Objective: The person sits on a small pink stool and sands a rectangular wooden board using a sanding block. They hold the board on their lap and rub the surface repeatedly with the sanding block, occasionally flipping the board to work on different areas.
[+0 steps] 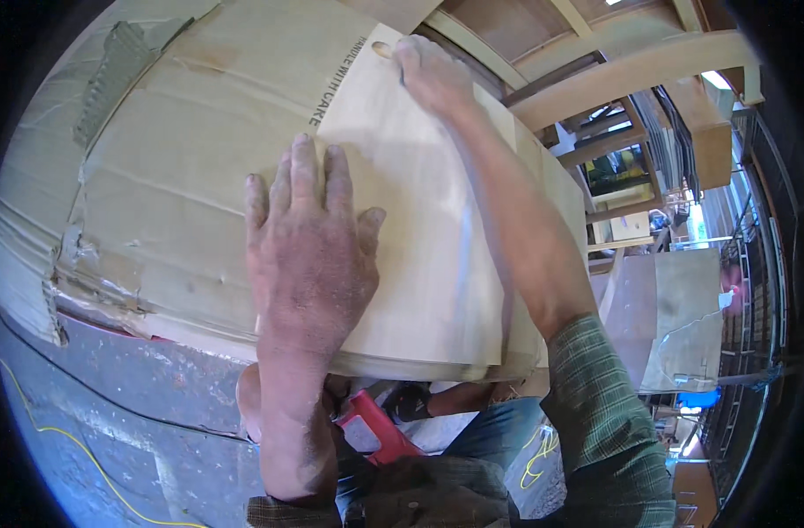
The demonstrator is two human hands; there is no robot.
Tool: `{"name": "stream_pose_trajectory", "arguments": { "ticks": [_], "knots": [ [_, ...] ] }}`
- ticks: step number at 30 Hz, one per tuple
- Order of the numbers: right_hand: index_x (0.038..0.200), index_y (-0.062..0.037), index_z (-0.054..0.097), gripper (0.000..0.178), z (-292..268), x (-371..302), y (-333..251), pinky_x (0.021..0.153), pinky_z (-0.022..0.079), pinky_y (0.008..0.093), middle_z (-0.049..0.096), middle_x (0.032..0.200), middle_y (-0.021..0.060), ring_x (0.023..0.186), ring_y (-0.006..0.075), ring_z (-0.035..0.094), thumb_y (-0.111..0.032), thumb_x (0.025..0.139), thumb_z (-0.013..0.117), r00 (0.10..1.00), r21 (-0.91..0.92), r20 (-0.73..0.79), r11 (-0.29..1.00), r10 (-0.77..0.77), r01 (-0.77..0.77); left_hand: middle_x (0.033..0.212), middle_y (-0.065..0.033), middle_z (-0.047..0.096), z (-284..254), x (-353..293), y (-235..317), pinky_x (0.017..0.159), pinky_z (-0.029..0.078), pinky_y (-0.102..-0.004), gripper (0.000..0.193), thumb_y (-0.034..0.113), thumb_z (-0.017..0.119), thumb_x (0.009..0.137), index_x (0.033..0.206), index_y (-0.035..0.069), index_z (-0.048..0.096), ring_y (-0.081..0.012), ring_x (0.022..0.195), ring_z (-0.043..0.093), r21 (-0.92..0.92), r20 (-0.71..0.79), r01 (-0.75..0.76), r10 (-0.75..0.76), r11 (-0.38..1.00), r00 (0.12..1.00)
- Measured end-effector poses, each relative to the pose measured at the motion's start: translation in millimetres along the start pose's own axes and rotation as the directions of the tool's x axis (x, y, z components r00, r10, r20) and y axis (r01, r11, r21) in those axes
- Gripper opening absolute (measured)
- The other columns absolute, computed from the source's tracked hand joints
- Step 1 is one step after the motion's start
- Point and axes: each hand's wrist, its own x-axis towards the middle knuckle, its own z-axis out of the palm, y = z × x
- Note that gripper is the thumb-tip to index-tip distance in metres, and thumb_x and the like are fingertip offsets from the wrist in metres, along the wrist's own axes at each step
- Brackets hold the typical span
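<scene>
Cardboard (199, 114) covers the work surface, with a red object (382, 431) below its near edge. On it lies a pale wooden panel (411, 238). The left hand (309, 251) rests flat, fingers loosely spread, over its left side; the right hand (433, 75) curls at the far end, its grip unclear to me. Uneven pressure might slide the panel. Wooden frames (631, 145) crowd the right beyond.

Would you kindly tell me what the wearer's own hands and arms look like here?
The left hand and right hand are both bare, without gloves, and the left one looks dusty. The right sleeve is dark green plaid with thin pale lines, leaving the forearm bare. Only the end of the left sleeve shows, dark and patterned.
</scene>
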Motion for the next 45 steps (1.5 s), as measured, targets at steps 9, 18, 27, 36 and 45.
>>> {"name": "stream_pose_trajectory", "arguments": {
  "ticks": [9, 18, 27, 36, 45],
  "knots": [
    [0.130, -0.0060, 0.049, 0.059, 4, 7, 8, 0.106, 0.025, 0.0551, 0.046, 0.139, 0.0117, 0.131, 0.0323, 0.038, -0.046, 0.096, 0.023, 0.993, -0.139, -0.060, 0.986, -0.097, 0.088, 0.139, -0.0209, 0.039, 0, 0, -2, 0.110, 0.025, -0.0501, 0.058, 0.033, 0.058, 0.087, 0.132, 0.000, 0.045, -0.0312, 0.130, 0.039, -0.014, -0.004, 0.010, -0.010, 1.000, 1.000],
    [0.129, -0.0089, 0.051, 0.056, -1, -5, 16, 0.105, 0.027, 0.0536, 0.049, 0.136, 0.0120, 0.129, 0.0307, 0.041, -0.046, 0.097, 0.024, 0.988, -0.190, -0.101, 0.977, -0.114, 0.093, 0.141, -0.0202, 0.039, -2, 0, -2, 0.110, 0.026, -0.0488, 0.055, 0.032, 0.057, 0.089, 0.133, 0.003, 0.046, -0.0328, 0.127, 0.042, 0.002, 0.000, 0.011, -0.011, 1.000, 1.000],
    [0.131, -0.0051, 0.048, 0.063, 10, -6, 24, 0.106, 0.032, 0.0429, 0.047, 0.136, 0.0190, 0.126, 0.0362, 0.043, -0.053, 0.095, 0.026, 0.994, 0.044, -0.087, 0.996, -0.073, 0.077, 0.137, -0.0211, 0.041, -1, 0, -3, 0.109, 0.026, -0.0502, 0.057, 0.032, 0.059, 0.087, 0.131, 0.000, 0.046, -0.0310, 0.129, 0.040, -0.011, -0.019, 0.015, -0.015, 1.000, 1.000],
    [0.130, -0.0040, 0.047, 0.062, 7, -22, -1, 0.107, 0.029, 0.0451, 0.050, 0.131, 0.0193, 0.128, 0.0334, 0.041, -0.051, 0.095, 0.027, 0.995, 0.238, -0.091, 0.969, -0.045, 0.065, 0.138, -0.0201, 0.040, -1, 1, -3, 0.109, 0.026, -0.0497, 0.055, 0.031, 0.059, 0.087, 0.132, 0.001, 0.046, -0.0304, 0.128, 0.041, 0.021, -0.008, 0.016, -0.016, 1.000, 1.000],
    [0.130, -0.0004, 0.047, 0.056, 13, -73, -33, 0.099, 0.033, 0.0536, 0.048, 0.133, 0.0171, 0.125, 0.0322, 0.043, -0.042, 0.093, 0.043, 0.904, 0.068, -0.266, 0.929, -0.334, 0.364, 0.137, -0.0204, 0.043, 0, 3, -6, 0.109, 0.028, -0.0480, 0.050, 0.028, 0.055, 0.090, 0.132, 0.003, 0.047, -0.0330, 0.125, 0.045, 0.019, -0.037, 0.009, -0.008, 1.000, 0.999]
  ]
}}
